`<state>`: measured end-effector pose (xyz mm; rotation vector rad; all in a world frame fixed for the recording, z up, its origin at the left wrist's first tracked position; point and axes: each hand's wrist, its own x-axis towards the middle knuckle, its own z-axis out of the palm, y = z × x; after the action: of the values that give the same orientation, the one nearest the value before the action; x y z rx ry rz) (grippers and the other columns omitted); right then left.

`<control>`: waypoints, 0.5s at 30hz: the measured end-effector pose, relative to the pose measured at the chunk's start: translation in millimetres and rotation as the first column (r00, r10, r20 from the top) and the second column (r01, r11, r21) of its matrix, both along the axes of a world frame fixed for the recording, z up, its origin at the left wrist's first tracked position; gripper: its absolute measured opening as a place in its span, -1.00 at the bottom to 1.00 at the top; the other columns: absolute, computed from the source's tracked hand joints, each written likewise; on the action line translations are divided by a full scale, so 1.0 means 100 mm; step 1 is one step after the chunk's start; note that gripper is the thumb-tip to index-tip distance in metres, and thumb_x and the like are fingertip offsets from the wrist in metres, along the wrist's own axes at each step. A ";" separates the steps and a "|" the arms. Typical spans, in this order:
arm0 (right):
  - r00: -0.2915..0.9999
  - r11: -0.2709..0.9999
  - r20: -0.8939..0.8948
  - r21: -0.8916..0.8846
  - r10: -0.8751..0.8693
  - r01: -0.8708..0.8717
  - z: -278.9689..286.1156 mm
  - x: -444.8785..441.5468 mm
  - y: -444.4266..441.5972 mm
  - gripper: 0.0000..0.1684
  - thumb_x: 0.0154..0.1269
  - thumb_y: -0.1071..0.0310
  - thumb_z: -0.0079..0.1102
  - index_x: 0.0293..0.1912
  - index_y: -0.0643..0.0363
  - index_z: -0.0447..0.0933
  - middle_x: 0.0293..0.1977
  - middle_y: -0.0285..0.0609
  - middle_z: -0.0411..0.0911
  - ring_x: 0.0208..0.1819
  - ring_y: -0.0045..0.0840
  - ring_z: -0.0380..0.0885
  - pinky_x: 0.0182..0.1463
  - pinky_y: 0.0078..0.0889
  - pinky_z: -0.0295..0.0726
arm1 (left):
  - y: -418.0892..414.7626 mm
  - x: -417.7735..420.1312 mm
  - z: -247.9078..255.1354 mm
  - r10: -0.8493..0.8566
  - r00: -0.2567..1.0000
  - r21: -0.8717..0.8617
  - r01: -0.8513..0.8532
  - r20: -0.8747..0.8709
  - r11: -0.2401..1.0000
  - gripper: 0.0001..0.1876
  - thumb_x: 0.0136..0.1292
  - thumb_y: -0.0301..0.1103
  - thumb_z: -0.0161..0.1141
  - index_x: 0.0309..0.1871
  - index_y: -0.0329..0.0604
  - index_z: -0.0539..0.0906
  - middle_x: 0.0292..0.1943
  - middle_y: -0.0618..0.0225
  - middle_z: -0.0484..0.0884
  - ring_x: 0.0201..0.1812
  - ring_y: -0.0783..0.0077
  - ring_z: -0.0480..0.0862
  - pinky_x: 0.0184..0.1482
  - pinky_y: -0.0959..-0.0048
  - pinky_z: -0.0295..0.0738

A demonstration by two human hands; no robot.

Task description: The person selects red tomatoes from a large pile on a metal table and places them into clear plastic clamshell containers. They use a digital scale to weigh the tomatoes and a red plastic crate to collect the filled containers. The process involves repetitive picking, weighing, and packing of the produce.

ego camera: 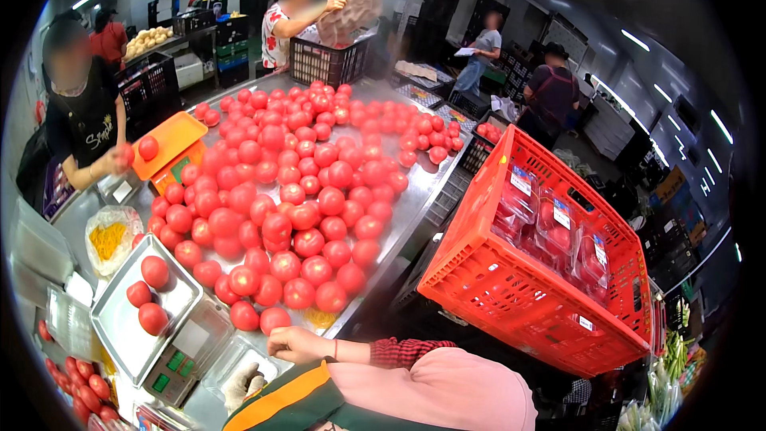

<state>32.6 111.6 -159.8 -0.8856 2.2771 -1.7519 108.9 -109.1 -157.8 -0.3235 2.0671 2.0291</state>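
My right hand (296, 344), bare under a red checked cuff, is near the front edge of the steel table. Its fingers curl beside a tomato (275, 319) and over the edge of a clear plastic box (234, 354); whether they grip anything is hidden. At that box, my left hand (244, 382) shows only as whitish gloved fingers, with the apron covering the rest. Three tomatoes (153, 318) lie in the steel pan (111, 347) of a digital scale (173, 371). Beyond spreads a large heap of tomatoes (287, 191).
A red crate (526, 305) of packed tomato boxes (553, 218) stands right. A bag of yellow rubber bands (111, 236) lies left, near clear containers (69, 323). A co-worker (84, 108) handles a tomato by an orange scale (170, 143); another (293, 18) stands behind a black crate (329, 60).
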 end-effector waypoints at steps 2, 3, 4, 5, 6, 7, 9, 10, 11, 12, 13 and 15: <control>0.999 0.999 0.029 -0.048 -0.014 0.016 -0.02 0.05 -0.04 -0.86 0.05 0.59 0.22 -0.32 0.22 0.55 -0.45 -0.18 0.48 -0.39 -0.45 0.57 -0.31 -0.40 0.52 | -0.03 0.04 0.02 0.003 1.000 -0.015 -0.004 -0.020 1.000 -0.63 0.31 -0.52 0.24 0.17 -0.39 0.54 -0.28 0.23 0.67 -0.32 0.45 0.66 -0.21 0.47 0.57; 0.998 0.999 0.051 -0.023 0.025 -0.024 -0.01 0.06 -0.06 -0.87 0.10 0.57 0.22 -0.29 0.22 0.55 -0.41 -0.18 0.49 -0.36 -0.45 0.57 -0.28 -0.41 0.53 | -0.05 0.05 0.02 0.005 1.000 0.005 -0.005 -0.022 1.000 -0.64 0.31 -0.52 0.23 0.16 -0.39 0.54 -0.28 0.22 0.67 -0.31 0.45 0.66 -0.20 0.47 0.57; 0.995 0.998 0.075 0.002 0.064 -0.065 0.00 0.08 -0.08 -0.88 0.15 0.56 0.22 -0.26 0.23 0.55 -0.36 -0.17 0.49 -0.33 -0.46 0.57 -0.25 -0.42 0.54 | -0.07 0.07 0.01 0.009 1.000 0.025 -0.008 -0.025 1.000 -0.64 0.31 -0.52 0.23 0.16 -0.39 0.54 -0.28 0.21 0.67 -0.31 0.45 0.66 -0.20 0.48 0.57; 0.990 0.994 0.098 0.026 0.104 -0.107 0.01 0.09 -0.09 -0.88 0.20 0.54 0.22 -0.23 0.24 0.56 -0.32 -0.17 0.49 -0.30 -0.47 0.58 -0.22 -0.43 0.55 | -0.11 0.08 -0.02 0.002 0.998 -0.002 -0.002 -0.063 1.000 -0.64 0.31 -0.51 0.23 0.16 -0.40 0.54 -0.27 0.21 0.67 -0.30 0.45 0.66 -0.20 0.47 0.57; 0.986 0.991 0.098 0.013 0.134 -0.136 -0.01 0.10 -0.15 -0.91 0.20 0.55 0.21 -0.25 0.25 0.54 -0.33 -0.15 0.49 -0.29 -0.44 0.57 -0.22 -0.41 0.54 | -0.13 0.09 -0.03 -0.005 0.995 -0.028 0.003 -0.101 1.000 -0.64 0.32 -0.51 0.23 0.16 -0.40 0.54 -0.26 0.21 0.67 -0.30 0.45 0.66 -0.19 0.47 0.58; 0.984 0.988 0.095 0.025 0.150 -0.153 -0.01 0.12 -0.17 -0.91 0.19 0.56 0.20 -0.26 0.25 0.53 -0.33 -0.15 0.48 -0.29 -0.43 0.57 -0.22 -0.41 0.53 | -0.15 0.10 -0.04 -0.014 0.990 -0.056 0.006 -0.138 0.998 -0.64 0.32 -0.50 0.22 0.17 -0.40 0.54 -0.26 0.22 0.67 -0.29 0.45 0.67 -0.18 0.47 0.58; 0.979 0.981 0.089 0.051 0.181 -0.186 0.01 0.16 -0.22 -0.92 0.18 0.57 0.19 -0.28 0.26 0.52 -0.33 -0.14 0.48 -0.29 -0.41 0.56 -0.23 -0.39 0.52 | -0.10 0.14 0.06 0.031 0.991 -0.084 -0.043 -0.134 0.996 -0.64 0.33 -0.48 0.22 0.17 -0.39 0.54 -0.24 0.22 0.67 -0.27 0.45 0.67 -0.16 0.46 0.60; 0.977 0.980 0.102 0.045 0.189 -0.194 0.03 0.18 -0.24 -0.91 0.15 0.59 0.19 -0.30 0.27 0.50 -0.33 -0.13 0.47 -0.30 -0.39 0.55 -0.24 -0.38 0.51 | -0.07 0.16 0.14 0.053 0.990 -0.098 -0.066 -0.131 0.993 -0.64 0.33 -0.46 0.22 0.17 -0.39 0.54 -0.23 0.22 0.67 -0.26 0.45 0.67 -0.14 0.45 0.60; 0.975 0.979 0.109 0.041 0.194 -0.199 0.00 0.19 -0.25 -0.89 0.13 0.61 0.18 -0.30 0.27 0.50 -0.34 -0.13 0.46 -0.30 -0.39 0.54 -0.24 -0.38 0.50 | -0.08 0.17 0.15 0.057 0.990 -0.078 -0.067 -0.126 0.995 -0.63 0.33 -0.45 0.22 0.17 -0.39 0.54 -0.21 0.22 0.67 -0.25 0.45 0.67 -0.13 0.45 0.60; 0.973 0.978 0.109 0.041 0.201 -0.207 -0.03 0.17 -0.27 -0.88 0.11 0.62 0.17 -0.31 0.27 0.49 -0.34 -0.13 0.45 -0.31 -0.39 0.53 -0.25 -0.38 0.49 | -0.08 0.17 0.17 0.063 0.990 -0.054 -0.071 -0.129 0.996 -0.63 0.34 -0.44 0.22 0.17 -0.39 0.55 -0.20 0.22 0.67 -0.24 0.45 0.67 -0.12 0.44 0.61; 0.972 0.976 0.109 0.040 0.208 -0.214 -0.06 0.16 -0.28 -0.86 0.08 0.64 0.16 -0.31 0.27 0.49 -0.35 -0.13 0.45 -0.32 -0.39 0.52 -0.25 -0.37 0.49 | -0.09 0.17 0.19 0.069 0.989 -0.030 -0.073 -0.131 0.997 -0.63 0.34 -0.43 0.22 0.16 -0.39 0.55 -0.19 0.22 0.68 -0.23 0.46 0.67 -0.11 0.44 0.61; 0.976 0.979 0.093 0.037 0.197 -0.202 -0.10 0.13 -0.29 -0.83 0.03 0.68 0.12 -0.33 0.27 0.47 -0.37 -0.13 0.42 -0.33 -0.39 0.50 -0.27 -0.37 0.47 | -0.13 0.15 0.30 0.023 0.991 -0.100 -0.036 -0.130 0.994 -0.64 0.33 -0.41 0.24 0.15 -0.38 0.56 -0.19 0.23 0.68 -0.23 0.46 0.68 -0.10 0.45 0.61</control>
<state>45.8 83.0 -169.4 -0.9698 2.0841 -1.6135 124.2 -121.7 -127.7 -0.2479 2.2612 2.0137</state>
